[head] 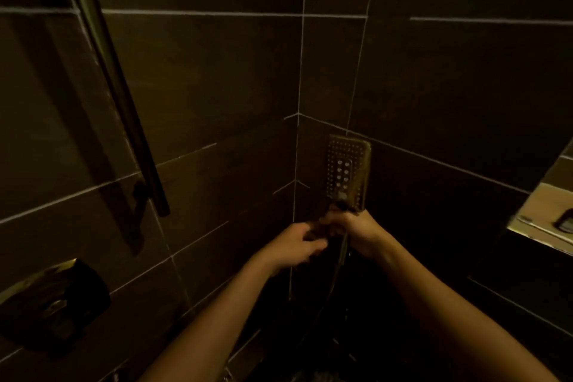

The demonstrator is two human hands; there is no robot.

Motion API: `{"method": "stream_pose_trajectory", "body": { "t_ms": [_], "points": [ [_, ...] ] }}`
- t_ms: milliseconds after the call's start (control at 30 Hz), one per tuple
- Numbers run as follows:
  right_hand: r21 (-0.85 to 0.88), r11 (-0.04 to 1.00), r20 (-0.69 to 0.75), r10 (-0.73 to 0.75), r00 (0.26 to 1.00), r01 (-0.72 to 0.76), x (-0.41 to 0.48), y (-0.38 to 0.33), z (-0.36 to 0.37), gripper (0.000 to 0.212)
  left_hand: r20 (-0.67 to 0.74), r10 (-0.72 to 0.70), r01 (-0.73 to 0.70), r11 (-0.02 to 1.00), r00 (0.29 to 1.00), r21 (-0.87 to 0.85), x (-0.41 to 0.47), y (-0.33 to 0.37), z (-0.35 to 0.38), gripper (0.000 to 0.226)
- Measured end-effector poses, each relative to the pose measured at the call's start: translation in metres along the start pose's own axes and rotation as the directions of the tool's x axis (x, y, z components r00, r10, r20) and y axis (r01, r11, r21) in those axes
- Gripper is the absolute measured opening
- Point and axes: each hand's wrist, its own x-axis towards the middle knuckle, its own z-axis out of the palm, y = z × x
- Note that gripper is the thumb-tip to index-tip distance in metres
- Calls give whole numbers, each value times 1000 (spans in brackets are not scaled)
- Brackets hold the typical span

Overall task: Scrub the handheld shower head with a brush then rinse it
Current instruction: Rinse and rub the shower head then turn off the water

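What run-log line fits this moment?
right hand grips rectangular metal shower head upright, nozzles facing camera | left hand fingers curled beside its handle, hold unclear

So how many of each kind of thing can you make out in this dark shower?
Hands: 2, left hand and right hand
Shower head: 1
Hose: 1
Rail: 1
Knob: 1
Total: 6
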Motion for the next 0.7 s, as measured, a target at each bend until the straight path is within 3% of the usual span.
{"method": "stream_pose_trajectory", "body": {
  "t_ms": [100,200,300,500,700],
  "points": [
    [75,997,58,9,998,-13,6,-17,-10,23,57,-27,22,996,998,82,8,14,10,28],
    [129,991,112,13,994,-28,13,-33,-17,23,27,-2,-1,994,1000,111,14,28,15,32],
    [90,996,148,8,989,-22,19,-49,-22,27,-22,19,-19,999,1000,33,18,40,17,26],
    [-35,990,143,-127,981,134,26,-80,-22,11,-169,90,-111,986,981,-121,15,52,12,30],
    [-119,989,169,-62,984,83,26,-92,-15,37,-284,131,-177,974,950,-142,7,54,-15,29]
  ]
}}
